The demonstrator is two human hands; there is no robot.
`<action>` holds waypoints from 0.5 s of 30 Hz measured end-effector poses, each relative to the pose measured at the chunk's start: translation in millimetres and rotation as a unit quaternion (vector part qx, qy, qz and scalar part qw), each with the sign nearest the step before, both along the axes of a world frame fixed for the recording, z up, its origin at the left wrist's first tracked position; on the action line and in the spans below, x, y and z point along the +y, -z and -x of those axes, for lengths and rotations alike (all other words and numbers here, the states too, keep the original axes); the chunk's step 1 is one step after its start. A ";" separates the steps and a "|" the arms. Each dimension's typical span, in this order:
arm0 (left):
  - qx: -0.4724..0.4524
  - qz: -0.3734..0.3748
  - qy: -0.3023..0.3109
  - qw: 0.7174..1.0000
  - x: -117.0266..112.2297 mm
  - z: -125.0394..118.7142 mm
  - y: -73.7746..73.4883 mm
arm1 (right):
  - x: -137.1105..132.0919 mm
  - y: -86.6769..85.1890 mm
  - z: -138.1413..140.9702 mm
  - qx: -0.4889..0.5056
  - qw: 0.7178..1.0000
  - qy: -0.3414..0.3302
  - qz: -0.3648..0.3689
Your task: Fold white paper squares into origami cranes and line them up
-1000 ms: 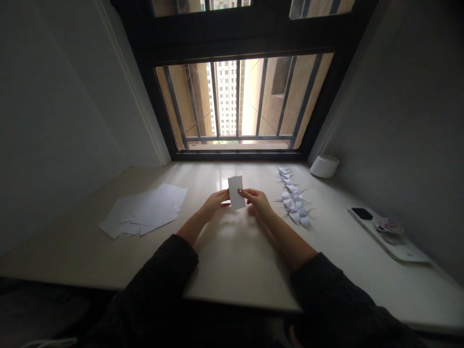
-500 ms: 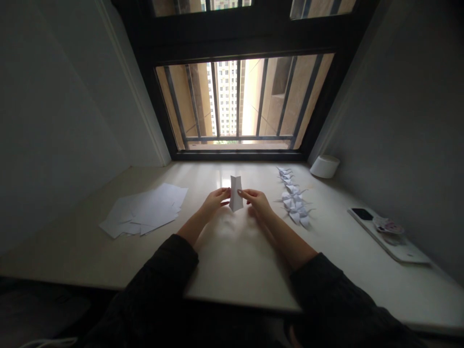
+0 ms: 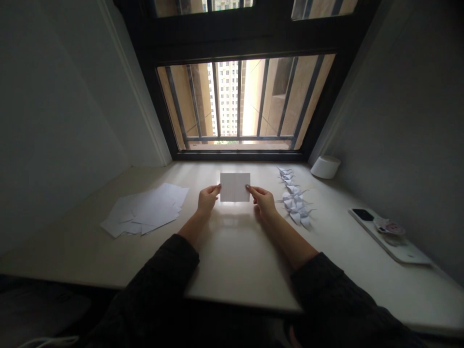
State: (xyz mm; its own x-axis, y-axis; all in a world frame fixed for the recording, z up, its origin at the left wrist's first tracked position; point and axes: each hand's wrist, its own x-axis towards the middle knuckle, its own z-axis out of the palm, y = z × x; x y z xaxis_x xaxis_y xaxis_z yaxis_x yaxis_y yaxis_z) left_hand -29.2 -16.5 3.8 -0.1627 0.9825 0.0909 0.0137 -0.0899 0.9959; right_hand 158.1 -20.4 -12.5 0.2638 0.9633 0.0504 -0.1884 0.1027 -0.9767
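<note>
A white sheet of paper (image 3: 235, 187) is stretched flat between my hands, raised above the counter. My left hand (image 3: 208, 198) pinches its left edge between thumb and fingers. At the opposite edge, my right hand (image 3: 263, 199) grips the paper the same way. Several folded paper cranes (image 3: 294, 199) stand in a row just right of my right hand. To the left of my left hand lies a loose pile of white paper sheets (image 3: 152, 208), overlapping one another.
A white phone (image 3: 398, 246) with a round grip on its back lies at the right. Behind it, a small white rounded object (image 3: 325, 167) stands by the wall. The pale counter (image 3: 232, 270) runs up to a dark-framed window (image 3: 239, 155) with bars outside.
The paper, earlier bent into a narrow upright shape with a crease, is now opened out flat and wide. My hands have moved apart with its edges.
</note>
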 end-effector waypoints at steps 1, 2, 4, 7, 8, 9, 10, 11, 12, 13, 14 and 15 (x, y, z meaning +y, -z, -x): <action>0.009 -0.007 -0.007 1.000 0.6 0.1 0.6 | 0.3 0.6 -0.1 0.001 1.000 -0.003 0.002; 0.021 -0.015 -0.017 1.000 1.3 0.2 1.2 | 0.4 1.0 -0.2 0.003 1.000 -0.006 0.003; 0.040 -0.028 -0.040 0.998 2.3 0.7 1.9 | 0.2 1.3 -0.2 0.010 1.000 -0.015 0.008; 0.055 -0.029 -0.048 0.997 2.0 0.4 0.9 | -0.8 1.1 -0.1 0.015 0.999 -0.024 0.021; 0.058 -0.025 -0.045 0.997 1.4 -0.1 0.2 | -1.1 1.0 0.0 0.013 0.999 -0.028 0.024; 0.060 -0.022 -0.040 0.997 0.7 -0.8 -0.6 | -1.4 0.9 0.1 0.011 0.999 -0.030 0.027; 0.061 -0.021 -0.037 0.997 0.1 -1.7 -1.2 | -1.8 0.7 0.2 0.008 0.999 -0.034 0.029; 0.059 -0.021 -0.034 0.997 -0.4 -2.5 -1.6 | -2.1 0.4 0.3 0.008 0.999 -0.037 0.030; 0.056 -0.024 -0.031 0.998 -0.5 -3.3 -1.8 | -2.5 -0.1 0.5 0.009 0.999 -0.041 0.031; 0.052 -0.028 -0.028 0.998 -0.4 -3.9 -1.6 | -3.0 -0.8 0.8 0.011 0.999 -0.041 0.032; 0.046 -0.034 -0.025 0.998 -0.1 -4.3 -1.3 | -3.5 -1.6 1.2 0.014 0.999 -0.041 0.030; 0.040 -0.040 -0.021 0.998 0.3 -4.4 -0.8 | -4.0 -2.6 1.5 0.015 0.999 -0.038 0.028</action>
State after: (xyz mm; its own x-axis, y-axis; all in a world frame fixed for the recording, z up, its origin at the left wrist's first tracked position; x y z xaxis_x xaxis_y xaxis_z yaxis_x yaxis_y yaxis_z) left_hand -24.8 -16.2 4.6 -0.1920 0.9643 0.1827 0.0983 -0.1663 0.9812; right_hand 156.7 -24.4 -9.9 0.1902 0.9817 -0.0103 -0.2227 0.0329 -0.9743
